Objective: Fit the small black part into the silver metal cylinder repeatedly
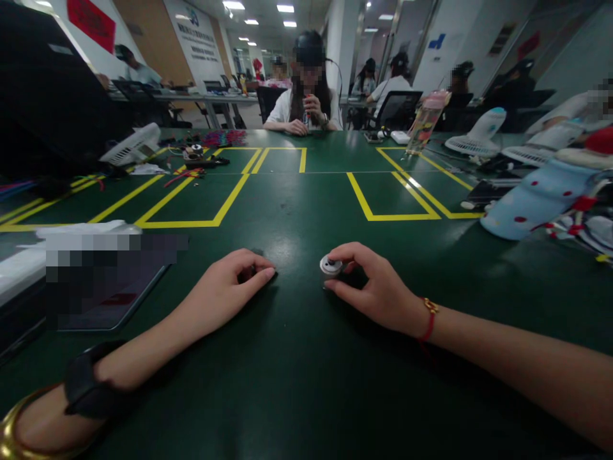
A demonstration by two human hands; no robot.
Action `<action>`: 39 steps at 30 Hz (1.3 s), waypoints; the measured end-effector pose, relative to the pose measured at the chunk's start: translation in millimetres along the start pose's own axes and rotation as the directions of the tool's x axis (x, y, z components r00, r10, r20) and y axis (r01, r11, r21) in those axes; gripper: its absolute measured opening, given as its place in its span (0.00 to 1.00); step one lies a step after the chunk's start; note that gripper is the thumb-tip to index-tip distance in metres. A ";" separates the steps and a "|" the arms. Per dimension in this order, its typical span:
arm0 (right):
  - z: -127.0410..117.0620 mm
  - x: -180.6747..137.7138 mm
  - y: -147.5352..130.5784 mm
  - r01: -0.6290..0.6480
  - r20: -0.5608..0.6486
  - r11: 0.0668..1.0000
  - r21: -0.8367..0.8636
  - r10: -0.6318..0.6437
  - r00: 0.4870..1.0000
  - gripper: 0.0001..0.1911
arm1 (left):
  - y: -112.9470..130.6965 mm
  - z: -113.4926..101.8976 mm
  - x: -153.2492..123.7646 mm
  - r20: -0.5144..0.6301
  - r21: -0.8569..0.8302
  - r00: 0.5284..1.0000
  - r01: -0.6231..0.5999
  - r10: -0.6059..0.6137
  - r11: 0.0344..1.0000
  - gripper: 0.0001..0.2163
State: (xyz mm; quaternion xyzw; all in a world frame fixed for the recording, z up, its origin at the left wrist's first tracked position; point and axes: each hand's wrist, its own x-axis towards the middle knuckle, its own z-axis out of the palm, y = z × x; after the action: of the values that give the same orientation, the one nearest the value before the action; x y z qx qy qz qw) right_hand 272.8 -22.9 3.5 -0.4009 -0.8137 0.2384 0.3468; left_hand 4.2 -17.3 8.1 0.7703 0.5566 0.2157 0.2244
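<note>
My right hand [376, 284] rests on the dark green table [297, 358], its thumb and fingers pinched around a small round grey part with a dark centre stud [330, 265]. My left hand [230, 287] lies a little to the left, fingers curled down over something small and dark that I cannot make out. A black band sits on my left wrist and a red cord bracelet on my right.
A tablet [110, 306] lies at the near left. Yellow tape lines [383, 214] mark boxes mid-table. A light blue spotted object [536, 198] and small fans [474, 137] stand at the right. Parts and wires [196, 156] lie far left. A person [306, 89] sits opposite.
</note>
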 end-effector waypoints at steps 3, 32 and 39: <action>1.7 -2.7 3.4 -0.042 -0.018 0.998 0.049 0.043 0.999 0.26 | 22.0 3.7 2.8 -0.068 -0.057 0.997 -0.038 0.034 0.998 0.12; -3.3 -4.8 7.0 -0.034 -0.014 0.999 -0.006 0.034 0.999 0.23 | 42.6 39.8 26.4 0.024 -0.097 0.983 -0.180 0.183 0.979 0.07; -3.3 -3.3 4.2 -0.073 -0.014 0.995 0.067 0.074 0.997 0.22 | 45.4 48.4 28.6 0.024 -0.077 0.984 -0.177 0.179 0.981 0.10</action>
State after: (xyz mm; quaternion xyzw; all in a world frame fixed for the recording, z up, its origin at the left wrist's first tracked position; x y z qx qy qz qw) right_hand 278.7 -22.8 1.6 -0.4208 -0.7872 0.2745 0.3575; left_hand 75.2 -7.9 -2.0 0.8112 0.4735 0.2439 0.2413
